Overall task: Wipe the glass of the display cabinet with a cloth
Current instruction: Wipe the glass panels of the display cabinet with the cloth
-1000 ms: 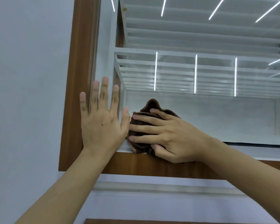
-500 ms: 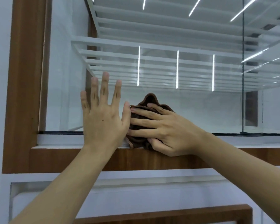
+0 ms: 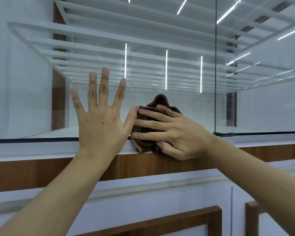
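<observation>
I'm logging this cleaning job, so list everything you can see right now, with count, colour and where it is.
Glass: one large front pane, clear, with a vertical seam on the right.
Cloth: one, brown, bunched against the lower glass at the sill.
Sill: one, white, along the base of the glass.
Wood trim: one brown band, under the sill.
Lower panels: white with brown wood frames, below the trim.
Left hand: one, spread flat on the glass, thumb touching the cloth.
Right hand: one, pressing the cloth.

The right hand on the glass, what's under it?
A crumpled brown cloth lies under the right hand, pressed to the cabinet glass. The cloth's middle and the glass behind it are covered.
</observation>
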The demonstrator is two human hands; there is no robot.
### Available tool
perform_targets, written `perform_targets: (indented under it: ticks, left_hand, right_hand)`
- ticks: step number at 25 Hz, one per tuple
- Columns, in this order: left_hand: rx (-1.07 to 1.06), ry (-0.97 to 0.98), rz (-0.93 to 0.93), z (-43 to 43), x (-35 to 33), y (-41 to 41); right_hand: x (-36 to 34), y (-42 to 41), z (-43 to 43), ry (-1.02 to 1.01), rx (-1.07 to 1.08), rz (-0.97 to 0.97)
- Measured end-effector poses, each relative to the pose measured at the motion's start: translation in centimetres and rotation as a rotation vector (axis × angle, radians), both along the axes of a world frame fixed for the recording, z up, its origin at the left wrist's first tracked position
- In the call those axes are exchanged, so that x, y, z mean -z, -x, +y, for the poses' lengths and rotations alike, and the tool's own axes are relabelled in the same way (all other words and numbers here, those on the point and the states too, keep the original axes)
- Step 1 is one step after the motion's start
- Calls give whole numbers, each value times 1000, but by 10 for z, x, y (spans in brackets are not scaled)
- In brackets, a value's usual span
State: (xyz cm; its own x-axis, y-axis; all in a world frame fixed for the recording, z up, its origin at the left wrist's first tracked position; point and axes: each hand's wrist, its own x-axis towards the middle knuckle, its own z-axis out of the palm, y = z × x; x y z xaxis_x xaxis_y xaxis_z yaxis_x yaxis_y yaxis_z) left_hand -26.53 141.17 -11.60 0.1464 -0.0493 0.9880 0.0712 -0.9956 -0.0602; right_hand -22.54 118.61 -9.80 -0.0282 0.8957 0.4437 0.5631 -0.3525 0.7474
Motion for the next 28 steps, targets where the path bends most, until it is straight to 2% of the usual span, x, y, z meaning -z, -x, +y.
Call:
perform_targets:
  ticks: [12,16,24,28]
  left_hand:
    - [63,-94,-51,-38,-9,-18]
    - [62,-79,-48,-43,-10,-20]
    - [74,-84,-34,-42,-9,-17]
    - [101,-128,-9,-31,-6,-12]
  right_hand:
    - [11,-31,-125,-222,151,73]
    - [23,-41,-149,-452,147,144]
    - [43,-40,-109,-891,30,266]
    - [45,-33,-77,-918,-75,278]
